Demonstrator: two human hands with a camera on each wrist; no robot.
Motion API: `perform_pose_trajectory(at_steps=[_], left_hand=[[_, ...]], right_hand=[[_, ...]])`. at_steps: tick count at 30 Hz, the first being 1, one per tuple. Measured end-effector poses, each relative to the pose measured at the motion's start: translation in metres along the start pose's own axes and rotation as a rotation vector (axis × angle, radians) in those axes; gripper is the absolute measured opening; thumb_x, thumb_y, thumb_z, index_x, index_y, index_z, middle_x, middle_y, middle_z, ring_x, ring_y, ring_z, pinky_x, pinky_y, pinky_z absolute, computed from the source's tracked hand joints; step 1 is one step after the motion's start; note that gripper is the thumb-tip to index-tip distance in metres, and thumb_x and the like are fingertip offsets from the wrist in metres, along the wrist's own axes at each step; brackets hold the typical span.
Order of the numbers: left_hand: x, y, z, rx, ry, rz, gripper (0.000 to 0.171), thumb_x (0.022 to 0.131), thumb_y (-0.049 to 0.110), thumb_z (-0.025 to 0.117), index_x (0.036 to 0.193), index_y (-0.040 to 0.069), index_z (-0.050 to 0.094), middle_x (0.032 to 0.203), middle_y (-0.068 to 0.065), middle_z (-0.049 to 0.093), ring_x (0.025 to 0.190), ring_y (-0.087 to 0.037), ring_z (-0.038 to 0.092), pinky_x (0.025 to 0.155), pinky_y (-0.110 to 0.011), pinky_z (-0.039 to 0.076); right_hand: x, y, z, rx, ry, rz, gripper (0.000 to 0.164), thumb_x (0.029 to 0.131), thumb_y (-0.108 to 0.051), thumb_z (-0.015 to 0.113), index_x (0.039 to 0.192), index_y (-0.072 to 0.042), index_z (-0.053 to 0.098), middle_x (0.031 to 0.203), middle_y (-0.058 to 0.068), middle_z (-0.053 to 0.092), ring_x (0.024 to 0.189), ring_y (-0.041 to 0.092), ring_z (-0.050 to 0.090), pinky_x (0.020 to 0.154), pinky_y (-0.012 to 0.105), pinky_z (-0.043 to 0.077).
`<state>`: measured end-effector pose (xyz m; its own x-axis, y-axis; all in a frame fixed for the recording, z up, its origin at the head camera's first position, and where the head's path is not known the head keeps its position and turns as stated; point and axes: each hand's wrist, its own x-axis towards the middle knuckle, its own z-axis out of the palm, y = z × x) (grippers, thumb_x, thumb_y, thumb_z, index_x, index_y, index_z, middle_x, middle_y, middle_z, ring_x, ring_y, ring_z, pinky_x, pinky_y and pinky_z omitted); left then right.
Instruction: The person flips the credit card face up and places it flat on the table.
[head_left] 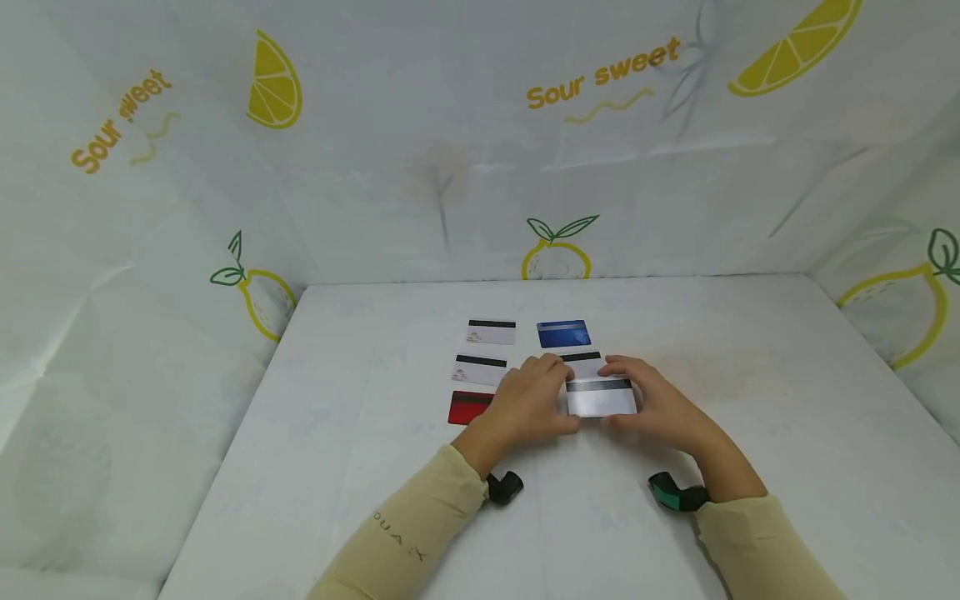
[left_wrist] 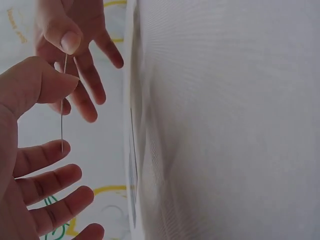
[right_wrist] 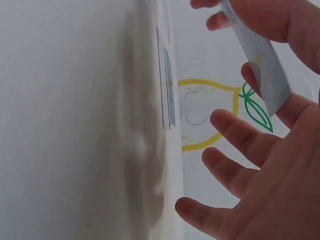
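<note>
A silvery-white magnetic-stripe card (head_left: 602, 402) is held just above the table between both hands. My left hand (head_left: 525, 402) pinches its left end with thumb and index finger. The right hand (head_left: 663, 407) grips the opposite end the same way. Seen from the left wrist, the card (left_wrist: 62, 122) is almost edge-on, and the left hand's other fingers are spread apart. In the right wrist view the card (right_wrist: 267, 75) slants between thumb and index finger. Just beyond it lies a white card (head_left: 583, 364) with a dark stripe, partly hidden by the held card and the fingers.
Left of the hands, two white striped cards (head_left: 491, 333) and a red card (head_left: 468, 407) lie in a column; the left hand partly covers the red one. A blue card (head_left: 564, 335) lies farther back. Lemon-print sheeting (head_left: 375, 208) walls the white table (head_left: 337, 500).
</note>
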<state>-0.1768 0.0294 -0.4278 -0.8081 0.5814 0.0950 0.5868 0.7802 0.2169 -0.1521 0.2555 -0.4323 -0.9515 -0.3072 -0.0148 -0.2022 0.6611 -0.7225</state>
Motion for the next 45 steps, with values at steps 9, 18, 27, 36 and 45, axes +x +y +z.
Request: perform_pose_trajectory(at_steps=[9, 18, 27, 36, 45], left_hand=[[-0.003, 0.008, -0.004, 0.046, 0.039, 0.048, 0.053, 0.080, 0.051, 0.071, 0.122, 0.021, 0.060, 0.132, 0.003, 0.054, 0.117, -0.017, 0.051, 0.086, -0.035, 0.052], [-0.004, 0.012, -0.004, 0.077, 0.047, 0.062, 0.054, 0.080, 0.054, 0.071, 0.122, 0.021, 0.061, 0.134, 0.003, 0.053, 0.121, -0.017, 0.050, 0.089, -0.037, 0.051], [-0.005, 0.013, -0.003, 0.094, 0.058, 0.066, 0.055, 0.080, 0.057, 0.071, 0.121, 0.021, 0.061, 0.135, 0.003, 0.053, 0.121, -0.017, 0.049, 0.089, -0.037, 0.052], [-0.005, 0.008, 0.000, 0.034, 0.069, 0.080, 0.073, 0.080, 0.067, 0.067, 0.135, 0.021, 0.053, 0.135, 0.003, 0.052, 0.122, -0.017, 0.050, 0.086, -0.036, 0.053], [-0.005, 0.005, 0.000, -0.182, -0.014, 0.057, 0.090, 0.075, 0.065, 0.074, 0.145, 0.019, 0.043, 0.140, 0.003, 0.048, 0.121, -0.016, 0.050, 0.089, -0.033, 0.053]], right_hand=[[0.000, -0.012, 0.008, -0.193, 0.048, -0.098, 0.057, 0.071, -0.018, 0.086, 0.121, -0.010, 0.059, 0.146, 0.024, 0.043, 0.137, 0.048, 0.031, 0.106, 0.069, 0.028], [0.000, -0.025, 0.015, -0.335, 0.095, -0.097, 0.057, 0.068, -0.019, 0.087, 0.118, -0.015, 0.062, 0.148, 0.021, 0.041, 0.140, 0.051, 0.026, 0.105, 0.075, 0.021], [-0.002, -0.028, 0.017, -0.378, 0.112, -0.115, 0.057, 0.068, -0.019, 0.087, 0.119, -0.014, 0.062, 0.149, 0.020, 0.039, 0.140, 0.049, 0.026, 0.103, 0.076, 0.021], [-0.002, -0.025, 0.013, -0.328, 0.118, -0.118, 0.062, 0.070, -0.020, 0.088, 0.125, -0.011, 0.062, 0.149, 0.023, 0.039, 0.140, 0.051, 0.025, 0.107, 0.072, 0.022], [-0.006, -0.028, 0.002, -0.027, 0.085, -0.098, 0.065, 0.077, -0.033, 0.084, 0.135, -0.017, 0.057, 0.157, 0.011, 0.032, 0.145, 0.043, 0.024, 0.104, 0.072, 0.028]])
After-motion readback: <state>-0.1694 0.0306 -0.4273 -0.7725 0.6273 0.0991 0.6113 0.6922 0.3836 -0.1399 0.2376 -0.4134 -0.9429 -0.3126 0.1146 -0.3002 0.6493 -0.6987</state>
